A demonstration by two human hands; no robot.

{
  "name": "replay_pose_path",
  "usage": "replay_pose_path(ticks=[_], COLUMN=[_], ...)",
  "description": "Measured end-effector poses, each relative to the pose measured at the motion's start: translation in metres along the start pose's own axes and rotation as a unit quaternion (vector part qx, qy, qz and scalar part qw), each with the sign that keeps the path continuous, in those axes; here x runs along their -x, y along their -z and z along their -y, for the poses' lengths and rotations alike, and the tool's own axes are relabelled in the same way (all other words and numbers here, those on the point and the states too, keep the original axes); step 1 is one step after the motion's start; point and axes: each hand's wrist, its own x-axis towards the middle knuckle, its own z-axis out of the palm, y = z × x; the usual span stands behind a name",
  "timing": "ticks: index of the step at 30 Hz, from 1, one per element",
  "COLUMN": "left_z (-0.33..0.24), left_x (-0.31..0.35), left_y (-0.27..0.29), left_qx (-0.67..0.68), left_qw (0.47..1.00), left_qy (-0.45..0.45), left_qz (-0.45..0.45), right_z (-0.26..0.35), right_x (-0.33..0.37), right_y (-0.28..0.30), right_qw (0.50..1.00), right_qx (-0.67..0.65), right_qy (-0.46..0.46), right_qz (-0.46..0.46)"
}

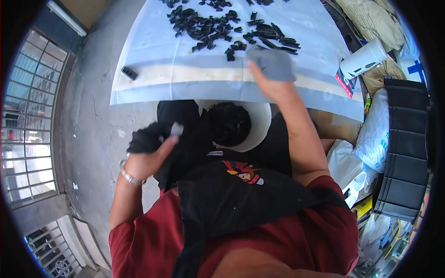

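Observation:
My left hand point(150, 155) is raised over my left thigh, off the table. Black glove-like material covers its fingers, and the thumb is bare except for a small pale thing at its tip. What it holds, if anything, I cannot make out. Over the table's near edge reaches my right hand point(273, 69), its fingers under a grey covering and smeared by motion. Just beyond it lie long black strips point(273, 34). Many short curled black pieces point(204, 28) are scattered to their left. A white bucket point(259, 132) between my legs holds a dark heap point(230, 123).
A single black piece point(130, 72) lies apart at the left of the covered table point(153, 90). On the right edge stand a white cup point(364, 58) and a red card point(344, 83). Plastic bags point(373, 134) and a black panelled object point(407, 148) crowd my right side.

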Motion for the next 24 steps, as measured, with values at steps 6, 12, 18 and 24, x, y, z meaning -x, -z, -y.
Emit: replay_pose_path(ticks=[6, 12, 18, 24], left_z=[-0.005, -0.016, 0.022, 0.084], left_x=[-0.139, -0.205, -0.203, -0.225], left_y=[-0.059, -0.094, -0.094, -0.075], left_qx=[-0.175, -0.309, -0.349, -0.373], left_qw=[0.964, 0.923, 0.899, 0.843], left_qy=[-0.162, -0.211, -0.242, -0.351], left_qz=[-0.118, -0.088, -0.107, -0.168], right_z=[-0.057, -0.077, -0.064, -0.035], right_x=[-0.02, -0.012, -0.017, 0.024], right_y=[-0.011, -0.011, 0.0, 0.032], right_qw=[0.967, 0.98, 0.995, 0.998], right_qx=[0.203, 0.141, 0.0, -0.033], right_qy=[-0.053, -0.062, -0.036, 0.047], right_qz=[0.144, 0.129, 0.097, -0.034])
